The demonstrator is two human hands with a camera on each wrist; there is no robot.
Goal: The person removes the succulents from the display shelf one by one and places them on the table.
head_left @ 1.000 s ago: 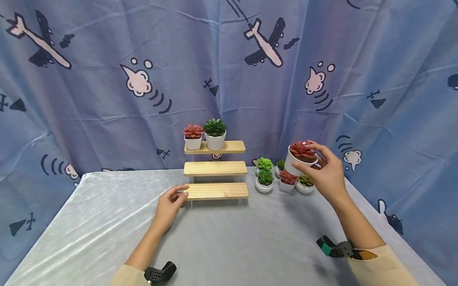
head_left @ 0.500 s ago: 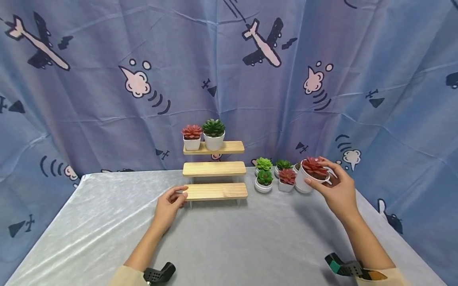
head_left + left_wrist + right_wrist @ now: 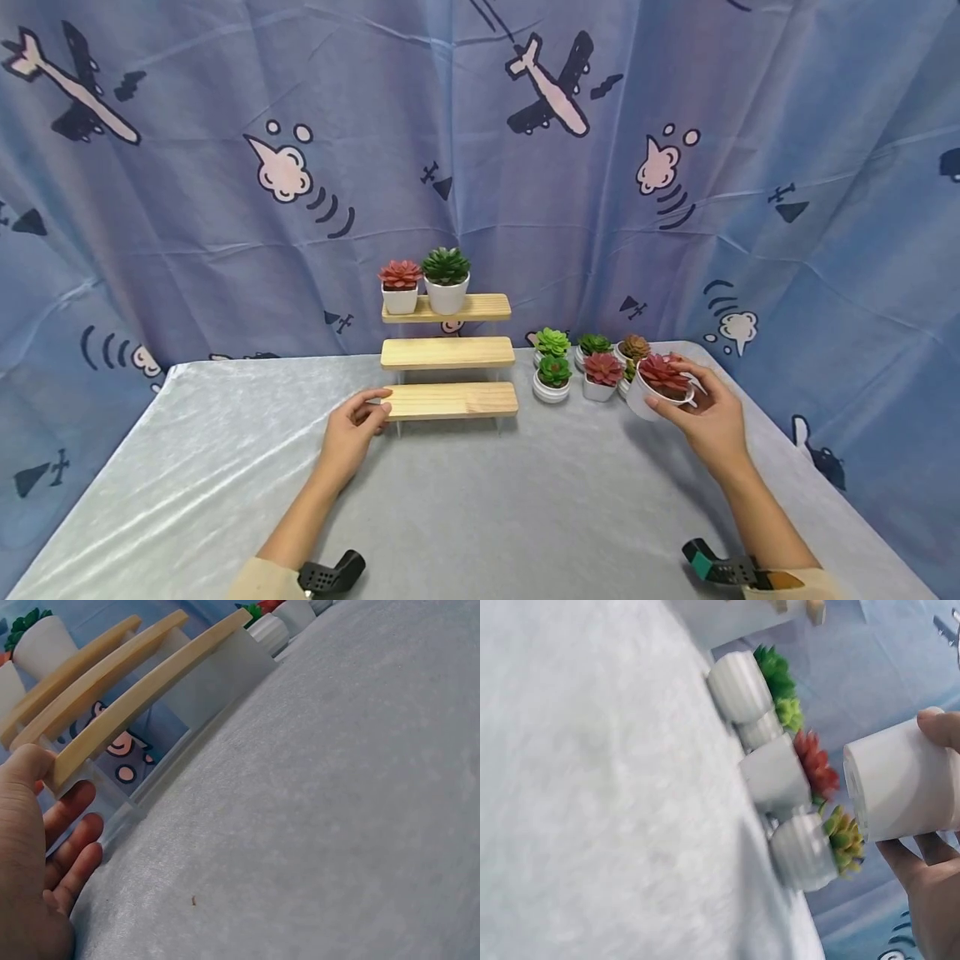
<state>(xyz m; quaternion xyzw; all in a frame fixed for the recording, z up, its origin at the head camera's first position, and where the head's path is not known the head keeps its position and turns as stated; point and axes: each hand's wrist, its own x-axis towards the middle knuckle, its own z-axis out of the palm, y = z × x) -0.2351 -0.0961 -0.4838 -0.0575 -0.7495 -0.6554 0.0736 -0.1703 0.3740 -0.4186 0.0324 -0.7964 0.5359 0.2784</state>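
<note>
At the left end of the lowest wooden step, my left hand point(image 3: 349, 435) pinches the three-tier wooden display stand point(image 3: 450, 401). The left wrist view puts the thumb on the plank's top and the fingers point(image 3: 78, 832) below it. My right hand point(image 3: 708, 417) grips a round white pot with a red succulent point(image 3: 664, 377), tilted slightly. In the right wrist view this potted succulent point(image 3: 904, 780) is off the table, beside the small pots. On the top step stand a red succulent in a square pot point(image 3: 401, 287) and a dark green succulent in a round pot point(image 3: 447, 281).
Right of the stand, several small potted succulents are grouped, among them a green one point(image 3: 552, 379), a light green one point(image 3: 552, 343), a red one point(image 3: 601, 377) and a brownish one point(image 3: 635, 347). A blue curtain point(image 3: 360, 167) hangs behind the grey-white table point(image 3: 480, 517).
My right hand has carried the potted red succulent rightward and down, then slightly nearer to me, uncovering the brownish plant behind. The left hand keeps its hold on the stand.
</note>
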